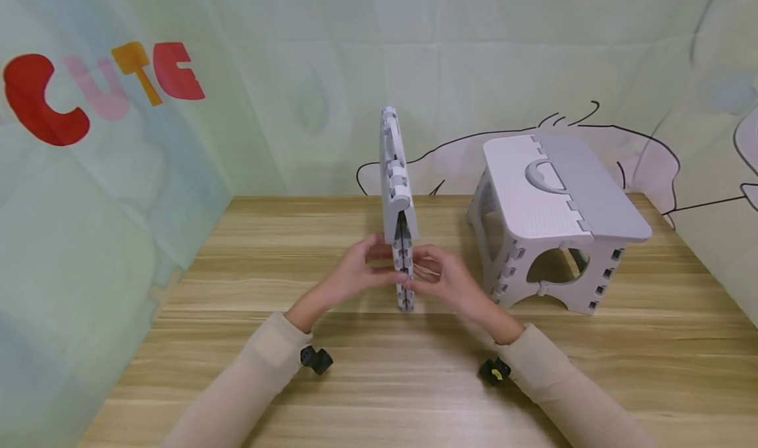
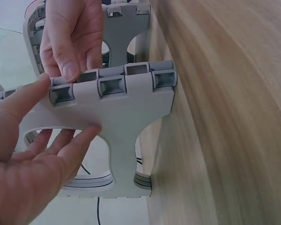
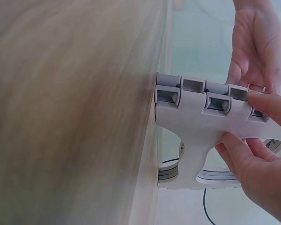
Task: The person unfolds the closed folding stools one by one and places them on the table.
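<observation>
A folded grey-and-white folding stool (image 1: 397, 195) stands upright on edge on the table, its narrow side towards me. My left hand (image 1: 358, 267) holds its lower part from the left, thumb on the hinged leg edge and fingers at the cut-out of the leg panel (image 2: 126, 110). From the right, my right hand (image 1: 450, 277) holds it at about the same height. In the right wrist view its thumb lies on the hinge edge and its fingers (image 3: 239, 152) touch the panel by the cut-out. Both thumbs are close together at the near edge.
A second folding stool (image 1: 541, 191), unfolded on its legs, stands at the right. The wood-grain table (image 1: 284, 395) ends against a printed cloth backdrop (image 1: 296, 106) at the back and sides. Small black cameras (image 1: 316, 360) are on both wrists.
</observation>
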`<act>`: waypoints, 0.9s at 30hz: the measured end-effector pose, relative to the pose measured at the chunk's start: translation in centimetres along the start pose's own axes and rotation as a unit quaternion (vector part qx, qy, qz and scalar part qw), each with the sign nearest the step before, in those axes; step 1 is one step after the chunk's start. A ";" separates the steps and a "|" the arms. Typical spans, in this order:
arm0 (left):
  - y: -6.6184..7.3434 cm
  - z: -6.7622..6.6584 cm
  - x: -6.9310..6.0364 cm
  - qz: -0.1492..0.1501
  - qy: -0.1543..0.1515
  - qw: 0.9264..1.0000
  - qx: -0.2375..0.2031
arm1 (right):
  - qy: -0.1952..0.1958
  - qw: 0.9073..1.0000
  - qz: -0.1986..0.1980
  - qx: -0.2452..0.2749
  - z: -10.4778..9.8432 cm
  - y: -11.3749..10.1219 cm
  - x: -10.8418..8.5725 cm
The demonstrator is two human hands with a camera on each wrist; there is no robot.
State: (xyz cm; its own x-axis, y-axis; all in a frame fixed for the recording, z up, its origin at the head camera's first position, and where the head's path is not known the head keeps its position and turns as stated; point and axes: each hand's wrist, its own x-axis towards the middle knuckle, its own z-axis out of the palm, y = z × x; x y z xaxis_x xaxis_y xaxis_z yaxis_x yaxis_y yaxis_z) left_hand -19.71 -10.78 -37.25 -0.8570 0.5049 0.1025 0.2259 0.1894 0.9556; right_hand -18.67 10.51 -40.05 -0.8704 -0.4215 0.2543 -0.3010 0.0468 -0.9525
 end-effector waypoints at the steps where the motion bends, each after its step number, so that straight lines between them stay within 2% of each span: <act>1: -0.1 0.1 0.0 0.002 0.000 1.000 -0.002 | 0.000 1.000 -0.001 -0.001 0.0 0.0 0.0; 8: -0.6 0.3 -0.2 0.021 0.001 0.999 0.027 | 0.007 1.000 -0.002 -0.005 0.0 0.1 0.0; 22: -0.6 0.8 -0.4 0.048 -0.001 0.998 0.032 | 0.005 1.000 0.002 -0.006 0.0 0.1 0.0; 27: -0.5 0.9 -0.5 0.046 -0.004 0.998 0.042 | 0.001 1.000 0.010 -0.001 -0.1 0.2 0.0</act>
State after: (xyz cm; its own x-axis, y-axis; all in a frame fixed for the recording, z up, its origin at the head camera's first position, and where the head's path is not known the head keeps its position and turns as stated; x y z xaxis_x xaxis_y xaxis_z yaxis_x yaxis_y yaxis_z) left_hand -18.98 -10.41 -38.03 -0.8268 0.5308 0.1862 0.3420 0.2115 0.9156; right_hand -18.77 10.60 -40.18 -0.8772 -0.4183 0.2357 -0.2846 0.0576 -0.9569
